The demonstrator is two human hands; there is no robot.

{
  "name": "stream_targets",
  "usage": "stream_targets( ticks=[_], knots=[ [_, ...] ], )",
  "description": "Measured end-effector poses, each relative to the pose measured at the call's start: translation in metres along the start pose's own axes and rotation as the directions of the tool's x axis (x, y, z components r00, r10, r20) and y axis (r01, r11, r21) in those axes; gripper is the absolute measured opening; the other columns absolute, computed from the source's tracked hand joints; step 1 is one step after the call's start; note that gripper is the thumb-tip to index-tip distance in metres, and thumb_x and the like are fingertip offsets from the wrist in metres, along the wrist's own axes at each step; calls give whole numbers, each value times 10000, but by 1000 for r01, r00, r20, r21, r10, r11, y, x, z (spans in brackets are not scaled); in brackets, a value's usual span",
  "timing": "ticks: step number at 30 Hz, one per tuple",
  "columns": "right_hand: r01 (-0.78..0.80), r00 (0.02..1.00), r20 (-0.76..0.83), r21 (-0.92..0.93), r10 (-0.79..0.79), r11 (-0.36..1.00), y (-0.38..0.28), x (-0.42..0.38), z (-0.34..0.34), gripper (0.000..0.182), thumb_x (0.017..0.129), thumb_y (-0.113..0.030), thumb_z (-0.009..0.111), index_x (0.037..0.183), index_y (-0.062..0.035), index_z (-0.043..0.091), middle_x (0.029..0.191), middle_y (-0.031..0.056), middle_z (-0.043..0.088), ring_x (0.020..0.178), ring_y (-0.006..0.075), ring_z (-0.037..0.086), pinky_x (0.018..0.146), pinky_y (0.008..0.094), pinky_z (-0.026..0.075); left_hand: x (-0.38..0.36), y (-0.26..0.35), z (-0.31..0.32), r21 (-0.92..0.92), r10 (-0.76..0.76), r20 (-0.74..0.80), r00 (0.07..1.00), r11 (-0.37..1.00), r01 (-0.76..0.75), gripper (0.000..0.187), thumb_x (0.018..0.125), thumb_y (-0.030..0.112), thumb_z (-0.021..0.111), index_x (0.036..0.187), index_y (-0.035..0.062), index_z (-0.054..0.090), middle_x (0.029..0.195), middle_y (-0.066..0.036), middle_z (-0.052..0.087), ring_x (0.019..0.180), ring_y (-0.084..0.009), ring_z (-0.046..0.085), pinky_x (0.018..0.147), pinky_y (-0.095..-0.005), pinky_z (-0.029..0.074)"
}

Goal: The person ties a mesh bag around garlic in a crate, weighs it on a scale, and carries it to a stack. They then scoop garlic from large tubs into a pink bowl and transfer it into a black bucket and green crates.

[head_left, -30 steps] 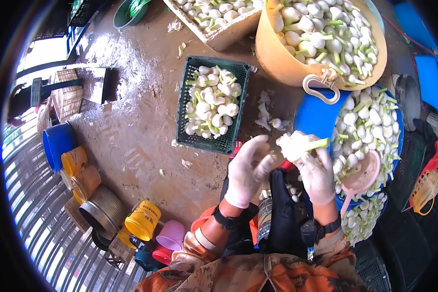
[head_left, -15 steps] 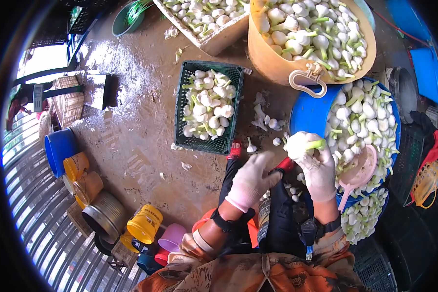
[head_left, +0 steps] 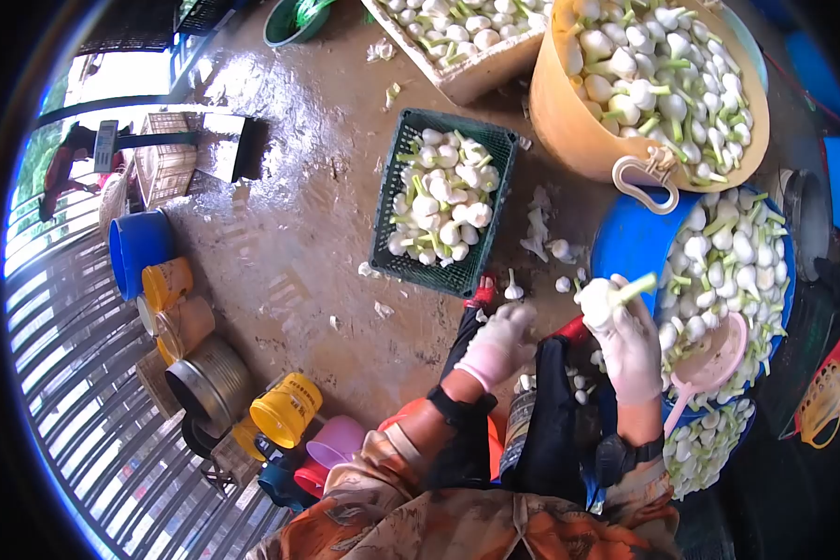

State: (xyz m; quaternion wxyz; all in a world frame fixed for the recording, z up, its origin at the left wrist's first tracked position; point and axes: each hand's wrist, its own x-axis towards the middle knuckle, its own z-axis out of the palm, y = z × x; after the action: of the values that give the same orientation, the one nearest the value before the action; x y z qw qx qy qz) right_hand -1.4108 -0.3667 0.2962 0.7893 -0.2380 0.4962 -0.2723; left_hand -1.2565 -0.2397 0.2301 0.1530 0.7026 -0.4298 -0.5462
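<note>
A white garlic bulb (head_left: pixel 599 301) with a short green stem is gripped in my gloved right hand (head_left: pixel 627 347), beside the blue tub (head_left: pixel 625 241) full of garlic. My gloved left hand (head_left: pixel 500 345) is over my legs, its fingers bent close together; whether anything lies inside them is hidden. Ahead of my left hand, a dark green crate (head_left: pixel 420 273) of trimmed garlic stands on the wet floor. A pink long-handled strainer (head_left: pixel 716 362) lies on the garlic in the blue tub.
An orange tub (head_left: pixel 569 121) of garlic and a white foam box (head_left: pixel 481 77) stand at the back. Buckets, including a yellow one (head_left: pixel 287 411) and a blue one (head_left: pixel 142 254), line the left side. Peelings and loose bulbs litter the floor near my feet.
The view has shifted, so the crate and tubs appear farther right and lower. My left hand's fingers have drawn closer together. The bulb stays in my right hand, its stem now pointing up and right.
</note>
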Motion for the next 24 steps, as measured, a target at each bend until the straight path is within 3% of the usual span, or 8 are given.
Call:
stream_targets(
  ticks=[2,5,8,11,15,18,22,24],
  knots=[
    [-81,997,2,4,81,997,11,10,3,432,904,-103,516,1290,39,387,1191,157,528,1056,229,559,876,328,469,3,10,-20,-312,46,-116,992,947,-80,858,693,275,775,1373,62,298,1264,-172,470,1057,-270,541,859,-345,467],
    [-96,992,73,-79,101,992,47,26,5,467,915,-172,525,1298,55,383,1190,144,519,1090,210,522,915,316,427,13,34,-38,-615,125,-193,973,757,-219,848,685,281,792,1356,50,328,1252,-140,483,1027,-212,544,857,-307,459],
    [-43,951,273,-343,144,938,36,24,26,668,893,-333,550,1361,60,281,1312,150,436,1223,200,413,1029,304,308,25,25,-49,-498,80,-252,964,844,-200,698,707,323,774,1242,18,446,1057,-101,556,982,-148,526,847,-271,443],
    [-41,996,51,-398,67,916,39,4,0,537,866,-98,592,1338,16,361,1327,134,438,1203,210,452,979,301,377,30,-12,-57,-489,-68,-321,945,866,-104,743,694,315,783,1269,14,420,1061,-125,556,944,-158,546,835,-289,454],
    [-38,770,-272,-923,-577,384,18,-51,-120,344,875,-39,525,1214,4,497,1111,114,579,967,192,567,882,309,442,37,-120,-52,80,-174,-431,885,970,229,827,695,285,774,1345,29,331,1203,-215,530,961,-224,601,815,-313,485],
    [-176,558,-412,-907,-721,382,6,-87,-233,380,860,-99,566,1211,18,482,1076,129,583,935,200,572,856,312,456,34,-125,-56,-152,-325,-357,876,945,289,617,719,227,730,1243,25,474,1097,-181,607,889,-246,635,799,-327,496],
    [-318,619,-785,-271,-17,909,29,-87,-327,390,860,-309,558,1115,-16,519,960,103,595,792,159,570,679,265,468,49,-59,-31,-153,-160,-334,929,982,115,399,750,175,655,1112,29,572,887,-150,652,820,-264,638,757,-312,498],
    [-435,594,-761,-34,259,900,38,-71,-335,356,887,-382,525,1012,-52,576,851,35,620,650,110,559,548,214,462,58,1,-13,-256,-46,-255,966,967,-21,358,770,117,636,1108,19,569,907,-144,650,829,-217,644,751,-297,499]
  ],
)
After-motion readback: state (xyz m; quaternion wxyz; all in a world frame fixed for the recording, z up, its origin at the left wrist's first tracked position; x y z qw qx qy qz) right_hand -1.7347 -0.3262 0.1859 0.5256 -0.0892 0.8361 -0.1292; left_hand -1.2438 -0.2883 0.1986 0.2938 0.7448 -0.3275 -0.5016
